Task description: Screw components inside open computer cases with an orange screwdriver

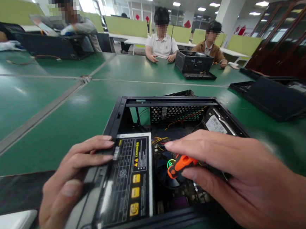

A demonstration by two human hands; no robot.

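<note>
An open black computer case (169, 101) lies on the green table in front of me. My left hand (64, 179) grips its left side, fingertips over the edge of the labelled power supply (129, 180) and thumb on the outer frame. In my right hand (237, 169) is a screwdriver (182, 164) with an orange and black handle, pinched between thumb and fingers above the inside of the case; its shaft cannot be made out. Below the handle sits a cooling fan (161, 172), beside coloured cables (159, 141). A hard drive (215, 123) is mounted at the far right inside.
Across the green table (128, 72), people sit near another computer case (194, 63) and a long dark case (54, 46). Black case panels (276, 96) lie at right. A white object (12, 228) rests at lower left.
</note>
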